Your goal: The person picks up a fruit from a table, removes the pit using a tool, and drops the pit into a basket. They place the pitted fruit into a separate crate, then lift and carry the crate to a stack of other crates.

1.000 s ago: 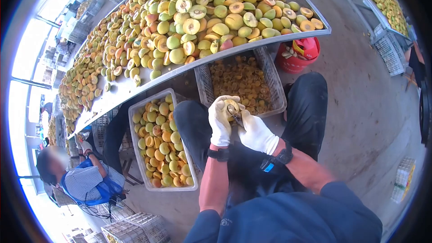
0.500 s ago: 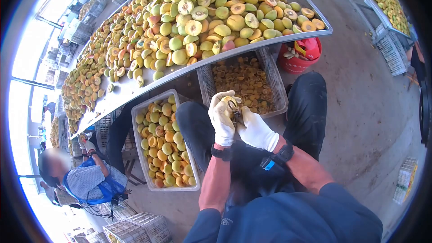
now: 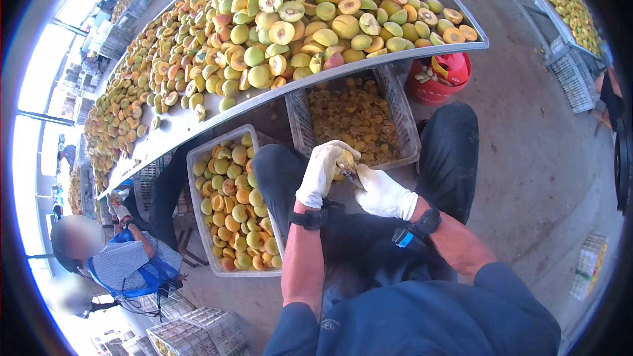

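Observation:
My left hand (image 3: 322,173), in a white glove, is closed around a yellow peach half (image 3: 344,158) in front of my knees. In my gloved right hand (image 3: 386,194) is a small metal pitting tool (image 3: 349,174), its working end against the fruit. Fingers and glove partly hide both the tool and the peach half. Just beyond my hands, a plastic crate (image 3: 413,137) between my knees holds brownish-yellow pits and scraps. Left of my knee, a white crate (image 3: 201,224) is filled with peach halves.
A metal-edged table (image 3: 297,87) ahead carries a large heap of halved peaches (image 3: 264,33). A red bucket (image 3: 432,92) stands under its right corner. On the left sits another person (image 3: 135,260); stacked crates (image 3: 198,333) are nearby. Another fruit-laden table (image 3: 560,10) is far right.
The metal loop that showed over the peach half is now largely hidden as my hands turn. Both hands stay together; the whole view has shifted slightly.

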`<state>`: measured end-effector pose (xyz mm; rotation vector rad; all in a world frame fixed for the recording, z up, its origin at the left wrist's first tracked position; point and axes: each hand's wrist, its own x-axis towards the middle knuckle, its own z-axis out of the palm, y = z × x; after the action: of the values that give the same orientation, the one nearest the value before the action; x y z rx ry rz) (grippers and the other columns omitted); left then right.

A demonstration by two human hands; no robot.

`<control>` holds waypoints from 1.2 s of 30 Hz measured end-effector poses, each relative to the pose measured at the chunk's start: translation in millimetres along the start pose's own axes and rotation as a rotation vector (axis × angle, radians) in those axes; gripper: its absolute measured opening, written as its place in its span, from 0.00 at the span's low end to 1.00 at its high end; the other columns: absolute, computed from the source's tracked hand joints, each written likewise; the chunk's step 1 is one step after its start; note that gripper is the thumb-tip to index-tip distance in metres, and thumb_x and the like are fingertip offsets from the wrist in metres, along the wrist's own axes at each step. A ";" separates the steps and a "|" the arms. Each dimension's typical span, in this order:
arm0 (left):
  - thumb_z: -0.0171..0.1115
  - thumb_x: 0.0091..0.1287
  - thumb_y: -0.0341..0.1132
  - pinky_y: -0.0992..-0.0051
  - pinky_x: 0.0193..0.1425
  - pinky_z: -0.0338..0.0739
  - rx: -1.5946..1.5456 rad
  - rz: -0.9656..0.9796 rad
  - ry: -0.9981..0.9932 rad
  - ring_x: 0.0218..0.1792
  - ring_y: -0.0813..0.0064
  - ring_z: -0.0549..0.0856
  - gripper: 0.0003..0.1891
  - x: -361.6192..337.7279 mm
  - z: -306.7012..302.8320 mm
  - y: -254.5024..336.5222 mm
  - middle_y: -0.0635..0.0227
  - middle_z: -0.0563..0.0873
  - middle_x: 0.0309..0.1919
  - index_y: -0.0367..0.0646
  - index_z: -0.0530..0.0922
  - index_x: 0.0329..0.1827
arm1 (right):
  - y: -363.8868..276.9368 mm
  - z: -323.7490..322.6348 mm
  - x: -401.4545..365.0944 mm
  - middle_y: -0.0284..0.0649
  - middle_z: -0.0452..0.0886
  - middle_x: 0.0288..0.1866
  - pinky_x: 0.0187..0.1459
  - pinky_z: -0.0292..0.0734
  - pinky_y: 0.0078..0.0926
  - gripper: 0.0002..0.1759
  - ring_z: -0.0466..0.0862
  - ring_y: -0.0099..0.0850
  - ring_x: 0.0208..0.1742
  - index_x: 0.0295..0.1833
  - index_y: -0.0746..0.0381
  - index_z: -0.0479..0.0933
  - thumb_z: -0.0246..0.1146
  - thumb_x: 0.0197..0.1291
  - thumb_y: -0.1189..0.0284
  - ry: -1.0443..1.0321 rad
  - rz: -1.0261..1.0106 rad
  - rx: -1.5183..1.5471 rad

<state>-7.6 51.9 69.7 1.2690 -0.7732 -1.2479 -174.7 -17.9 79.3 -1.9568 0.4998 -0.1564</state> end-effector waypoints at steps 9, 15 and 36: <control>0.51 0.76 0.39 0.78 0.34 0.77 -0.126 0.192 0.619 0.27 0.76 0.85 0.17 -2.4 45.6 -1.7 0.63 0.86 0.25 0.33 0.83 0.40 | -14.7 -0.8 6.4 0.61 0.82 0.42 0.47 0.79 0.46 0.20 0.82 0.57 0.49 0.56 0.70 0.69 0.55 0.58 0.76 -0.037 0.172 0.170; 0.53 0.72 0.35 0.79 0.29 0.75 -0.019 0.207 0.665 0.24 0.76 0.84 0.16 -1.7 48.4 3.7 0.62 0.86 0.24 0.31 0.84 0.33 | -6.8 8.3 4.6 0.58 0.80 0.39 0.47 0.77 0.43 0.16 0.82 0.56 0.46 0.50 0.70 0.69 0.56 0.56 0.76 0.000 0.048 0.233; 0.52 0.65 0.28 0.80 0.30 0.77 0.494 0.424 0.339 0.25 0.79 0.85 0.13 -6.7 23.0 26.8 0.64 0.87 0.24 0.29 0.85 0.35 | -30.1 -30.3 -10.5 0.22 0.65 0.22 0.14 0.57 0.13 0.09 0.62 0.11 0.16 0.46 0.58 0.68 0.57 0.60 0.76 -0.454 0.292 0.995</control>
<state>-24.2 48.4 101.4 1.5543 -1.0680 -0.4926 -185.9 -28.4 120.5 -0.8880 0.3020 0.1984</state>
